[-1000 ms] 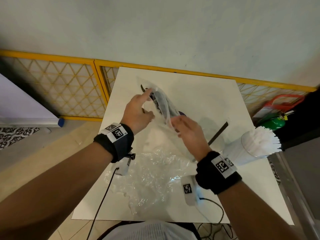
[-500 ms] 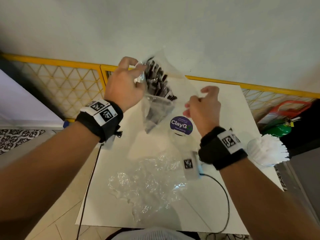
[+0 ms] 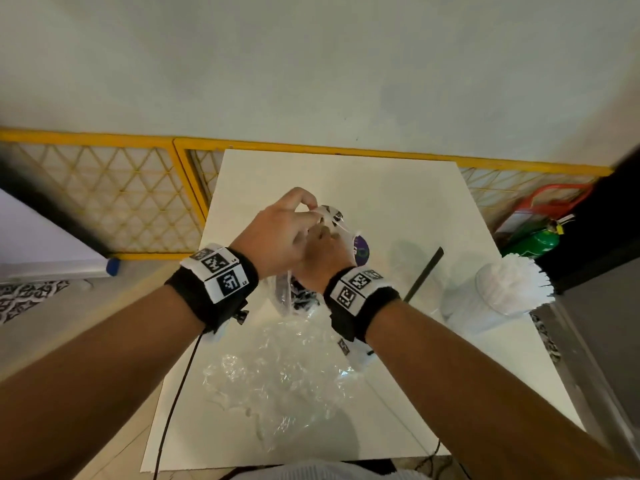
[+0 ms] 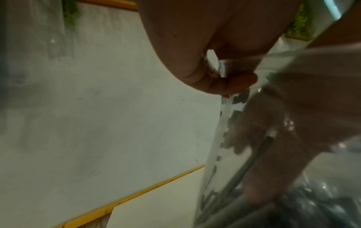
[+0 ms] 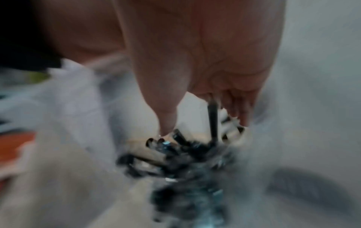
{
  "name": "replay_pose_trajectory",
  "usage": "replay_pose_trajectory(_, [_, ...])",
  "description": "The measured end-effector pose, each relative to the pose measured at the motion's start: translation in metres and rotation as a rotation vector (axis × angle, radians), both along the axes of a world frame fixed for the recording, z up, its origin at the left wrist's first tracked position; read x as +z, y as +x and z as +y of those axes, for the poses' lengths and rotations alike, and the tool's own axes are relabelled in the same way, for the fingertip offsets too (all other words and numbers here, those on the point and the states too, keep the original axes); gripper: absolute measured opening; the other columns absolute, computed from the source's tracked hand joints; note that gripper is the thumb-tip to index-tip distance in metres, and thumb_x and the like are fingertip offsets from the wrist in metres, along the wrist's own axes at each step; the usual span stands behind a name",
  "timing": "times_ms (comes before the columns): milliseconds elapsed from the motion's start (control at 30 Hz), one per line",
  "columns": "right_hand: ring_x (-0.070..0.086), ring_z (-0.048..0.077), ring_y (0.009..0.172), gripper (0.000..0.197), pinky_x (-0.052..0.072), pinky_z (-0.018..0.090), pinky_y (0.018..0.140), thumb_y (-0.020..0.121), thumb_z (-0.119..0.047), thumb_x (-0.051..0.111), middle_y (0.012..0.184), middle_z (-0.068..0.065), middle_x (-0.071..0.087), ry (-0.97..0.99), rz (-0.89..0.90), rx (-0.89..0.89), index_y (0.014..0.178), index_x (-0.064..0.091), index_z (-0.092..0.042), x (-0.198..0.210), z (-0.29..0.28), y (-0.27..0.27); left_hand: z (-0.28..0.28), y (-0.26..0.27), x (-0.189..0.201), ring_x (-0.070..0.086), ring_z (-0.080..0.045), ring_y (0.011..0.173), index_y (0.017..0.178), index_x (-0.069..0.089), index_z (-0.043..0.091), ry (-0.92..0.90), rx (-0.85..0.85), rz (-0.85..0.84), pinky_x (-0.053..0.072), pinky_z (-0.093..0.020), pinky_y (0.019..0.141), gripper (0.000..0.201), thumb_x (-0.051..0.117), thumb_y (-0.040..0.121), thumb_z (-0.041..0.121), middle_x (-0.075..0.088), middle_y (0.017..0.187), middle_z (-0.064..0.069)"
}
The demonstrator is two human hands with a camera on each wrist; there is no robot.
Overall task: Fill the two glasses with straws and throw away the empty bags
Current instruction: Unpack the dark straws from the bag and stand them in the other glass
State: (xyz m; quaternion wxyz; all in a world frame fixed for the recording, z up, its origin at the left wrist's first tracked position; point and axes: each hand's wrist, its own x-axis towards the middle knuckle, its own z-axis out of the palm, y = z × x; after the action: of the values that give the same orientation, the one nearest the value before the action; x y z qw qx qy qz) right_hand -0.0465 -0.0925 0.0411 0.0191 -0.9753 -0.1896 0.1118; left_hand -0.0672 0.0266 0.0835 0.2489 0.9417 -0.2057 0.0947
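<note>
The left hand (image 3: 277,233) is pinching the bag (image 4: 220,117) mouth; the right hand (image 3: 320,259) is grasping black straws (image 5: 187,148) inside. Judging by that loose grip, straws may be spilling onto the worktop (image 3: 381,188).

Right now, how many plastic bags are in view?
2. One bag, holding black straws, hangs from the left hand; the other bag lies crumpled on the table below. None seems hidden.

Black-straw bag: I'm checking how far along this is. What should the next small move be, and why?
Probably close the right hand on a bunch of black straws and lift them out. The left hand pinches the bag at its top edge, the right fingers are already among the straw ends, and only the white-straw glass looks filled.
</note>
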Motion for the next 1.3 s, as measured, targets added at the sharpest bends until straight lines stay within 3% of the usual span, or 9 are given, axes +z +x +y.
replay_pose_trajectory(200, [0.045,0.032,0.135,0.044,0.041,0.014,0.084,0.098,-0.018,0.055,0.147,0.016,0.047,0.276,0.425,-0.154,0.139,0.048,-0.005,-0.025,0.000,0.012,-0.019,-0.017,0.006,0.047,-0.013,0.071,0.099,0.072,0.009,0.044,-0.110,0.062,0.043,-0.028,0.067,0.044,0.039,0.088,0.036,0.050,0.127,-0.004])
replay_pose_trajectory(367, [0.051,0.033,0.129,0.041,0.041,0.041,0.108,0.095,-0.019,0.060,0.141,0.017,0.053,0.279,0.402,-0.109,0.135,0.054,-0.007,-0.004,0.005,0.002,-0.008,-0.015,-0.022,0.058,-0.019,0.096,0.111,0.072,0.018,0.126,-0.101,0.040,0.039,-0.021,0.078,0.024,0.065,0.089,0.025,0.051,0.128,-0.006])
replay_pose_trajectory(500, [0.060,0.026,0.089,0.028,0.050,0.031,0.073,0.084,-0.034,0.068,0.095,0.008,0.063,0.092,0.326,-0.105,0.097,0.060,-0.010,0.026,-0.007,-0.007,0.004,0.001,-0.033,0.057,-0.027,0.109,0.123,0.064,0.012,0.191,0.061,0.134,0.038,-0.024,0.079,0.037,0.062,0.087,0.005,0.042,0.138,-0.007])
replay_pose_trajectory(633, [0.051,0.017,0.056,0.036,0.041,0.025,0.051,0.079,-0.038,0.073,0.063,0.003,0.054,0.325,0.489,-0.276,0.066,0.054,-0.011,0.037,-0.049,-0.018,0.008,0.014,-0.031,0.055,-0.032,0.112,0.126,0.060,0.013,0.100,0.207,0.246,0.044,-0.033,0.083,0.036,0.048,0.093,0.006,0.039,0.142,-0.008])
replay_pose_trajectory(800, [0.050,0.014,0.050,0.023,0.041,0.024,0.051,0.077,-0.024,0.073,0.051,-0.003,0.051,0.703,0.705,-0.462,0.063,0.060,-0.011,0.048,-0.110,-0.049,0.006,0.030,-0.041,0.048,-0.026,0.125,0.136,0.056,0.011,-0.052,0.342,0.358,0.037,-0.026,0.100,0.044,0.048,0.094,0.003,0.041,0.143,-0.006])
replay_pose_trajectory(967, [0.058,0.029,0.073,0.031,0.045,0.039,0.067,0.079,-0.019,0.068,0.079,0.017,0.060,1.046,0.776,-0.538,0.093,0.066,0.009,0.046,-0.162,-0.069,-0.003,0.035,-0.047,0.052,-0.026,0.121,0.133,0.060,0.019,-0.019,0.405,0.567,0.045,-0.027,0.093,0.045,0.052,0.091,0.005,0.048,0.139,-0.008])
replay_pose_trajectory(1100, [0.064,0.030,0.083,0.030,0.053,0.048,0.077,0.083,-0.013,0.066,0.090,0.018,0.065,1.298,0.667,-0.574,0.108,0.067,0.004,0.041,-0.166,-0.068,-0.027,0.019,-0.032,0.062,-0.022,0.109,0.109,0.075,0.027,-0.068,0.335,0.626,0.045,-0.025,0.086,0.027,0.052,0.096,0.035,0.066,0.129,-0.003])
replay_pose_trajectory(1200, [0.065,0.028,0.089,0.025,0.054,0.052,0.088,0.084,-0.011,0.066,0.093,0.016,0.066,1.364,0.579,-0.598,0.106,0.068,0.001,0.033,-0.151,-0.062,-0.048,0.008,-0.005,0.062,-0.016,0.109,0.116,0.071,0.026,-0.516,0.366,0.609,0.042,-0.034,0.097,0.059,0.048,0.087,0.072,0.069,0.119,0.005])
replay_pose_trajectory(1300, [0.062,0.019,0.073,0.007,0.055,0.034,0.066,0.085,-0.006,0.065,0.078,0.006,0.064,1.332,0.538,-0.536,0.092,0.067,-0.008,0.030,-0.134,-0.062,-0.073,0.011,0.009,0.064,-0.019,0.114,0.131,0.058,0.027,-0.875,0.146,0.907,0.047,-0.045,0.102,0.092,0.060,0.061,0.088,0.069,0.122,0.001])
